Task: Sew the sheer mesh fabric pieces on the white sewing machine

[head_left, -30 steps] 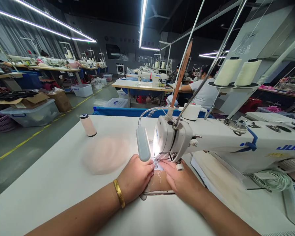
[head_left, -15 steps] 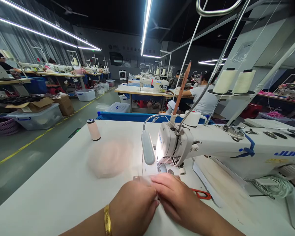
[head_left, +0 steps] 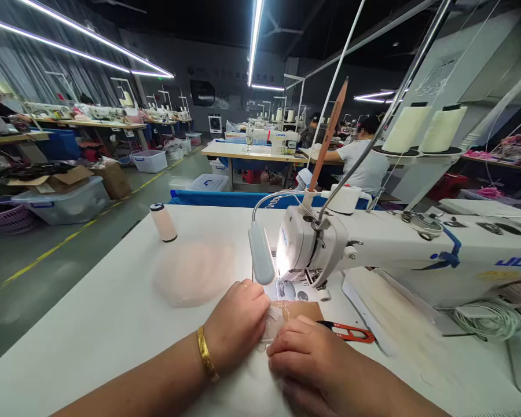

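My left hand (head_left: 242, 315) is closed, its fingers pinching the far left edge of a small piece of sheer pale fabric (head_left: 272, 325). Nearer to me, my right hand (head_left: 310, 359) has its fingers curled together on the fabric's near right edge. The fabric lies just in front of the needle area of a white sewing machine (head_left: 304, 243), over a brown plate (head_left: 306, 311). Lamplight falls on the needle area. Orange-handled thread snips (head_left: 349, 332) lie beside my right hand, with one end close to the brown plate.
A round heap of sheer pinkish fabric (head_left: 195, 272) rests left of the machine. Behind it a pink thread spool (head_left: 163, 223) stands upright. A pale fabric strip (head_left: 395, 313) lies at right near a coiled cord (head_left: 481, 317). A pencil (head_left: 330, 133) sticks up from the machine head.
My hands have drawn apart: the left went forward toward the needle, the right stayed nearer me. The fabric between them now shows. The view has shifted slightly.
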`<state>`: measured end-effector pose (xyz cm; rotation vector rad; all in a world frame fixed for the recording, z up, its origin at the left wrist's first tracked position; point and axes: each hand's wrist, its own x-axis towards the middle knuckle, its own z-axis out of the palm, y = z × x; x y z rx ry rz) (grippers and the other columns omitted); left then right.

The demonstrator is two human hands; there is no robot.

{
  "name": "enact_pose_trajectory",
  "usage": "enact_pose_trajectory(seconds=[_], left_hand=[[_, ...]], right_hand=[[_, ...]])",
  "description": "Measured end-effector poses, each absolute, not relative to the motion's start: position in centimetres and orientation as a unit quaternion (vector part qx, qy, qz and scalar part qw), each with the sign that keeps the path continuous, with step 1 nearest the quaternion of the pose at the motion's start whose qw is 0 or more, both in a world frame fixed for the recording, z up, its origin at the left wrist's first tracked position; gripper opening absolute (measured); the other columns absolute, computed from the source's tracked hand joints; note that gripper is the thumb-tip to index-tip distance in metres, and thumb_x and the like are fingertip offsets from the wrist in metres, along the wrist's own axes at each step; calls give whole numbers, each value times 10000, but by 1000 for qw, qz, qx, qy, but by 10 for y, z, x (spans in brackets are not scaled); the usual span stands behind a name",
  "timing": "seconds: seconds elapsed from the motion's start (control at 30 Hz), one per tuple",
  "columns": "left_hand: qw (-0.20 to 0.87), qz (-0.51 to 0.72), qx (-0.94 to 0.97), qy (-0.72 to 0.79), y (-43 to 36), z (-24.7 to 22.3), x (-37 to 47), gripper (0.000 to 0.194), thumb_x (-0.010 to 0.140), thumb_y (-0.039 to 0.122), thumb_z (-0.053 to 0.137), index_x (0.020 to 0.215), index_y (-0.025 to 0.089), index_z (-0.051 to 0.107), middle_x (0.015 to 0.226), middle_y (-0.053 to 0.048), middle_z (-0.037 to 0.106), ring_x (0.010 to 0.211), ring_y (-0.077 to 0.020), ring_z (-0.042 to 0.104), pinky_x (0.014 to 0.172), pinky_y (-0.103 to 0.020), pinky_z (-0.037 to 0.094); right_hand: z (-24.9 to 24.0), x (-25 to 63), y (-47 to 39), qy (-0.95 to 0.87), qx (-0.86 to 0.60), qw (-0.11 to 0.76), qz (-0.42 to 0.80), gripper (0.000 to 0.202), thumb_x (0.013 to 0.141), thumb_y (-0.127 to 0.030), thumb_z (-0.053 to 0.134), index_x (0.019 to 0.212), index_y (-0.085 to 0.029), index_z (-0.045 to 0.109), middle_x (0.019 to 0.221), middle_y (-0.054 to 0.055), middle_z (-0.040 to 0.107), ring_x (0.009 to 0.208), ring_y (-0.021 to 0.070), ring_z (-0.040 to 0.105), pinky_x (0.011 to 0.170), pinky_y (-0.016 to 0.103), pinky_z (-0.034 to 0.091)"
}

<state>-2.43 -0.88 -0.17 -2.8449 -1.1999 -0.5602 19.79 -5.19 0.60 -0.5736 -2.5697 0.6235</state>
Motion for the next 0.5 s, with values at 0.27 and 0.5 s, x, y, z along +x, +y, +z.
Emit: enact_pose_trajectory(seconds=[0.27,0.5], left_hand=[[-48,-355,-875,-326,-19,6,-28,143,922,84,459,874,214,494,791,-9,576,711,-180,515,632,-297,420],[58,-408,-865,-285,-22,1,-21,268,953,86,534,1182,190,625,1149,-102,689,1011,-240,618,851,-367,534]], right_hand=[[-11,200,-49,-793,-469,317,227,218,1025,-443,609,1083,-241,550,967,38,646,866,240,584,728,343,459],[-16,193,-43,-819,-407,354,199,276,1068,-249,426,794,-227,451,790,0,571,741,185,509,692,305,383]])
